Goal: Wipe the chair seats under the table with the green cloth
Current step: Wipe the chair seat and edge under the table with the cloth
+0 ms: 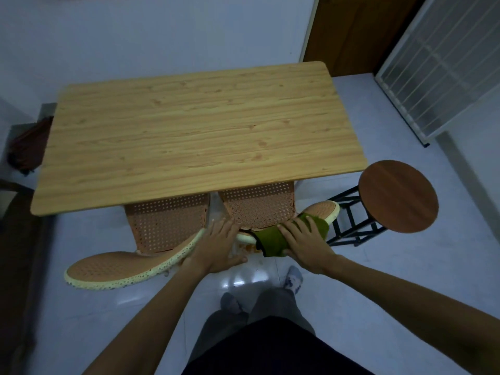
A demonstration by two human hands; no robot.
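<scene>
Two orange perforated chairs with pale speckled rims are tucked under the wooden table [189, 125]. The left chair [162, 226] shows its seat and its curved backrest. The right chair [259, 207] lies partly under the table edge. My left hand [216, 247] rests fingers spread on the rim where the two chairs meet, holding nothing. My right hand [305, 244] presses flat on the green cloth [273, 239], which is draped over the right chair's backrest rim. The far parts of both seats are hidden by the tabletop.
A round brown stool [397, 196] on a black metal frame stands right of the chairs. A white grille door [443, 63] is at the far right and a dark bundle [29, 144] left of the table. My socked feet [293, 277] stand on the glossy floor.
</scene>
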